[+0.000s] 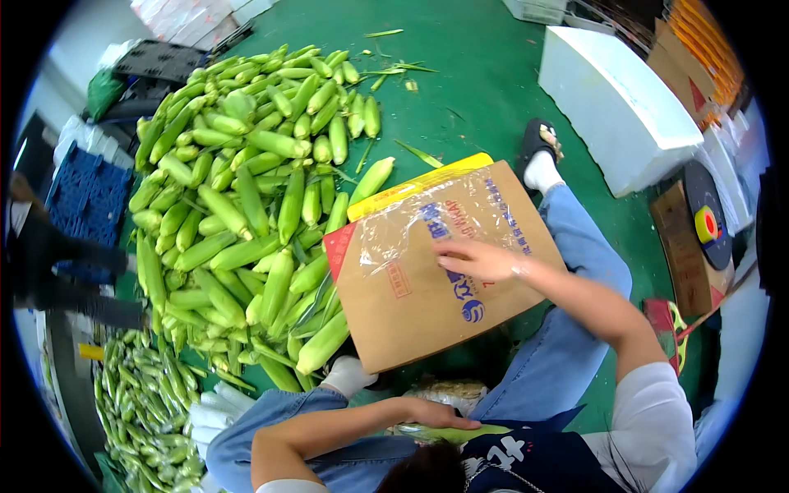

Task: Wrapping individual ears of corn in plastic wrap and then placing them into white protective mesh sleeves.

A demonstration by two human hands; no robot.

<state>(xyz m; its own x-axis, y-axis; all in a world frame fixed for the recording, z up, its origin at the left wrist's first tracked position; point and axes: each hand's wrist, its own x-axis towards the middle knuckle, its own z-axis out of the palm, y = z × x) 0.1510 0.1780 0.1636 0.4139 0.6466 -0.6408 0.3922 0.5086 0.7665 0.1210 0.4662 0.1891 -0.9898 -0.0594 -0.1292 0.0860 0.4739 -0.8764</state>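
Observation:
My left hand (pixel 434 413) is low, close to my body, and holds a green ear of corn (pixel 487 432). Something clear like plastic film shows beside that ear, and my head and clothing hide part of it. My right hand (pixel 471 257) lies over the top of a cardboard box (pixel 394 326), palm down, with its fingers stretched out. A sheet of wrinkled clear plastic film (pixel 400 228) covers the far part of the box top. Whether the fingers touch the film I cannot tell. Printed writing marks the box, and a yellow board (pixel 425 182) sticks out along its far edge.
A big heap of corn in husks (pixel 246 185) spreads left of the box. Film-wrapped ears (pixel 148 425) lie at the lower left, beside white rolls (pixel 216 413). A white foam box (pixel 616 111) and a tape roll (pixel 707 223) are at right. Another person (pixel 68 259) stands at far left.

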